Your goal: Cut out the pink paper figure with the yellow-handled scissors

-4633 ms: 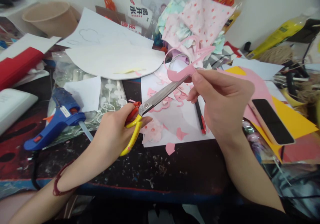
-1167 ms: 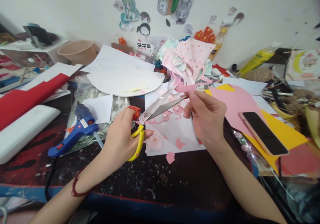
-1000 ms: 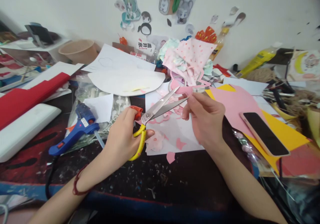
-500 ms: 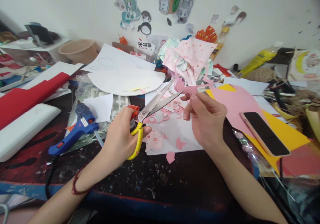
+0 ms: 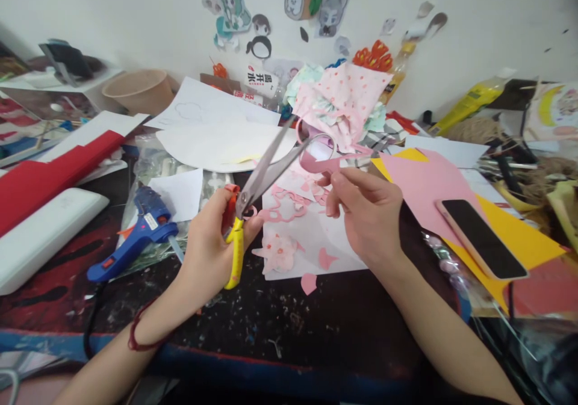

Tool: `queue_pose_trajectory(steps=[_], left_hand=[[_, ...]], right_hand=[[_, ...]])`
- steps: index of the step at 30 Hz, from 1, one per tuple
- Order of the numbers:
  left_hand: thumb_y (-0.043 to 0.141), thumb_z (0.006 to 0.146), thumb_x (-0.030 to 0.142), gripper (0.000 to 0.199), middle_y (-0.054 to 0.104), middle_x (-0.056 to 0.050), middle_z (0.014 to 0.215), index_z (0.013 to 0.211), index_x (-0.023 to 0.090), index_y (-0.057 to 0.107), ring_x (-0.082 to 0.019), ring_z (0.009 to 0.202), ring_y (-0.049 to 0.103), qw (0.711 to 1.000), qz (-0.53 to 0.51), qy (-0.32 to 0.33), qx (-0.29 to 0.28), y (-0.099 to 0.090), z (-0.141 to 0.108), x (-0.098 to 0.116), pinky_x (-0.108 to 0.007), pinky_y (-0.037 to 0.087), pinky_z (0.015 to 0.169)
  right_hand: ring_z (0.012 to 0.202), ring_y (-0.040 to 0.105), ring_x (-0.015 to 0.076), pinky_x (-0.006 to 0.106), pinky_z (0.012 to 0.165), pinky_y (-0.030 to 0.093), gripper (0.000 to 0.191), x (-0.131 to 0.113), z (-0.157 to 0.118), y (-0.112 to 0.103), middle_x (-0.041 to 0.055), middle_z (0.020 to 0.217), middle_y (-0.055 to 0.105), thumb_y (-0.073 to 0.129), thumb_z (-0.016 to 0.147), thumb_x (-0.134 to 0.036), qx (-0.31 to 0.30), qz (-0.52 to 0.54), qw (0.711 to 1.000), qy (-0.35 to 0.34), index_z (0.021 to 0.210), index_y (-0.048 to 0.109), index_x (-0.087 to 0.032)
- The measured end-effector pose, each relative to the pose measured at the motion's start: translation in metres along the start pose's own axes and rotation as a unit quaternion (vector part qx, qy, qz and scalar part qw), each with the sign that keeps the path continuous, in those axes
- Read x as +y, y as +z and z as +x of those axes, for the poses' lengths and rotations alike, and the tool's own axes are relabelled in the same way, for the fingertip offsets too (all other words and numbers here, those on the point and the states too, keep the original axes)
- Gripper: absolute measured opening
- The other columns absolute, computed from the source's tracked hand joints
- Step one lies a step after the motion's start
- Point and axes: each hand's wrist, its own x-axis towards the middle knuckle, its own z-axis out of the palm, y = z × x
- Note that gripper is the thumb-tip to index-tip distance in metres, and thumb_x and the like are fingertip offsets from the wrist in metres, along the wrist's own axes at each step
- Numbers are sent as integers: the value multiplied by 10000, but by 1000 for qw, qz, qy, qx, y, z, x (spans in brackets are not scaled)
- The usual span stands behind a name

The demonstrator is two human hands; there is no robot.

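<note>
My left hand is closed around the yellow and red handles of a pair of scissors. Their blades are parted and point up and away. My right hand pinches a pink paper piece between thumb and fingers, near the blade tips. I cannot tell whether the blades touch it. Beneath both hands a white sheet carries pink offcuts and a pale pink flower shape. A small pink scrap lies by the sheet's front edge.
A blue glue gun and a white case lie on the left. To the right, a phone rests on pink and yellow paper. Behind are a white oval board, dotted pink fabric and a yellow bottle.
My left hand has drawn the scissors slightly left and back, with the blades still apart. My right hand has shifted a little left with the pink paper piece.
</note>
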Motion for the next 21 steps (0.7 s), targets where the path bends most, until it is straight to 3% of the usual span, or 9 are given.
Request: queue_pose_trajectory(steps=[3,6,12,21], left_hand=[[648,886,354,168,585,1,800,902,235,531,-117,609,454,997,-81,16,14,2,6,4,-296,402,560],[720,834,318,217,661,-31,938,898,234,530,-115,638,515,984,-178,3,12,5,14,13,-294,428,554],[770,796,264,263,634,-11,835,819,222,510,-125,676,587,960,-277,-42,15,12,22,21,-279,458,552],[759,796,206,273,618,3,807,792,213,486,-123,706,607,955,-295,-23,19,3,28,25,-284,501,640]], right_hand=[[470,546,60,247,437,452,61,4,-3,3,-12,753,756,763,818,-248,-55,7,997,49,855,808,-262],[481,539,55,240,440,446,67,8,-6,6,-11,761,760,762,824,-249,-94,9,992,81,864,813,-267],[494,527,46,237,454,423,77,8,-9,8,0,797,766,748,840,-273,-128,-8,986,107,876,815,-266],[492,569,69,250,472,442,105,5,0,8,-10,703,719,769,816,-315,-151,4,983,103,891,798,-248]])
